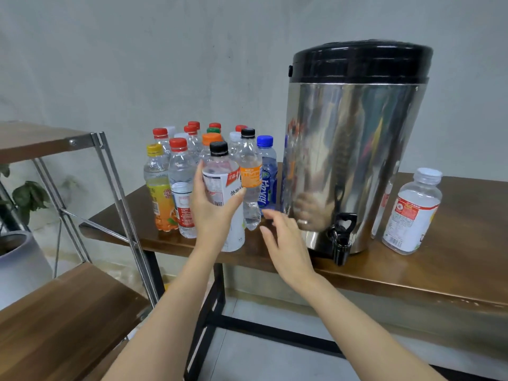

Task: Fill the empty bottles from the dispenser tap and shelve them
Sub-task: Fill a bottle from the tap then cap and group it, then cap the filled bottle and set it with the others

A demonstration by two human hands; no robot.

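My left hand (213,207) grips a clear bottle with a black cap and white label (220,176), at the front of a cluster of several capped empty bottles (181,185) on the brown table (412,273). My right hand (286,243) hovers open just right of it, fingers spread, holding nothing. The steel dispenser with a black lid (354,149) stands to the right, its black tap (342,237) overhanging the table's front edge. An uncapped clear bottle with a red and white label (412,213) stands right of the dispenser.
A metal-framed shelf unit with wooden boards (63,320) stands at the left, close to the table's end. A potted plant (19,243) sits behind it on the floor. A grey wall runs behind the table.
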